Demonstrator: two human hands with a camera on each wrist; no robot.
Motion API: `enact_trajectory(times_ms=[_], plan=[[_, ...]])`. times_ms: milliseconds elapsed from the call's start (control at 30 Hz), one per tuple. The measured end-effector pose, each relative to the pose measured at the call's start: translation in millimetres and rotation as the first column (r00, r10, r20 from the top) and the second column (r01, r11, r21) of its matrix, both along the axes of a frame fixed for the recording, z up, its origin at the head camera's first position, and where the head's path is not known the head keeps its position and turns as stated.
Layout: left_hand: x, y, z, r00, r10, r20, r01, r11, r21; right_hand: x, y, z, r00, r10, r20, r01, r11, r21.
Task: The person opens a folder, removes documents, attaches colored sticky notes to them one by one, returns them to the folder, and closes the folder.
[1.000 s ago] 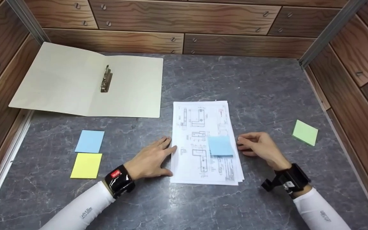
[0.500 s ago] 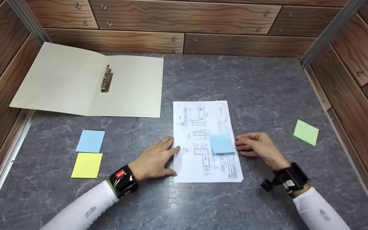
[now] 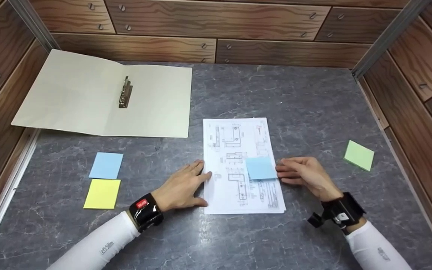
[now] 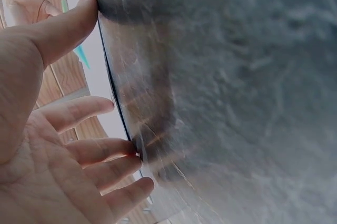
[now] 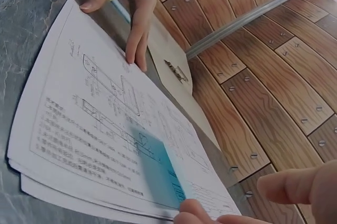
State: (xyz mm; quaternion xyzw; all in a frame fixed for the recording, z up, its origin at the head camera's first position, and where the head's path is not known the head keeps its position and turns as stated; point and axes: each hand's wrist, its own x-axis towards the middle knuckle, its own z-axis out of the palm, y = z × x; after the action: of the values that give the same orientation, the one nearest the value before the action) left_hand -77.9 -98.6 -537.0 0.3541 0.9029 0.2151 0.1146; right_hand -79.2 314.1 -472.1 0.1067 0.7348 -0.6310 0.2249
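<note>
A stack of white sheets with printed technical drawings [image 3: 219, 195] lies mid-table, a light blue sticky note [image 3: 261, 168] near its right edge. My left hand [image 3: 180, 189] rests at the stack's left edge, with its thumb and fingers spread and touching the edge, as the left wrist view also shows. At the right edge is my right hand [image 3: 309, 176], fingertips against the sheets beside the blue note. In the right wrist view, the right thumb [image 5: 289, 186] stands apart from the fingers, and the lower sheets stick out slightly at a near corner.
An open cream folder [image 3: 156, 112] with a metal clip [image 3: 125, 95] lies at the back left. Blue [image 3: 106, 165] and yellow [image 3: 102, 194] sticky pads lie left of my left hand; a green pad [image 3: 359, 155] lies far right. Wood-patterned walls [image 3: 216, 22] border the table.
My left hand has moved slightly right, and the sheets' edges now lie more evenly together. The right fingertips have come to the right edge; the right thumb has lifted.
</note>
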Motion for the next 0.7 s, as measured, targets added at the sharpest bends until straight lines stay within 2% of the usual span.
enact_trajectory(times_ms=[267, 400, 433, 533, 600, 667, 700], plan=[[1.0, 1.7, 4.9, 1.000, 0.000, 0.005, 0.000, 1.000, 0.003, -2.5, 5, -2.6, 0.999, -0.012, 0.049, 0.018, 0.993, -0.113], [-1.2, 1.2, -3.7, 1.000, 0.003, -0.025, -0.003, 1.000, -0.029, -4.0, 5, -3.7, 0.997, 0.000, 0.073, 0.009, 0.991, -0.132], [0.6, 1.9, 2.8, 1.000, 0.004, -0.015, -0.005, 1.000, -0.030, -4.5, 5, -4.3, 0.997, 0.002, 0.080, 0.008, 0.991, -0.131], [-0.6, 1.8, -2.4, 0.999, 0.000, -0.044, -0.002, 0.999, -0.043, -5.5, 5, -5.9, 0.995, 0.005, 0.098, 0.006, 0.993, -0.121], [3.1, 2.8, 9.0, 1.000, 0.001, -0.022, -0.002, 1.000, -0.028, -6.1, 3, -6.5, 0.994, 0.004, 0.108, 0.008, 0.994, -0.111], [3.6, 2.8, 8.8, 0.999, -0.005, -0.036, 0.005, 1.000, -0.020, -6.7, 1, -6.0, 0.993, 0.003, 0.115, 0.008, 0.995, -0.096], [5.7, 3.4, 15.2, 1.000, -0.006, -0.031, 0.006, 1.000, -0.015, -7.1, -1, -5.6, 0.993, 0.003, 0.117, 0.007, 0.996, -0.087]])
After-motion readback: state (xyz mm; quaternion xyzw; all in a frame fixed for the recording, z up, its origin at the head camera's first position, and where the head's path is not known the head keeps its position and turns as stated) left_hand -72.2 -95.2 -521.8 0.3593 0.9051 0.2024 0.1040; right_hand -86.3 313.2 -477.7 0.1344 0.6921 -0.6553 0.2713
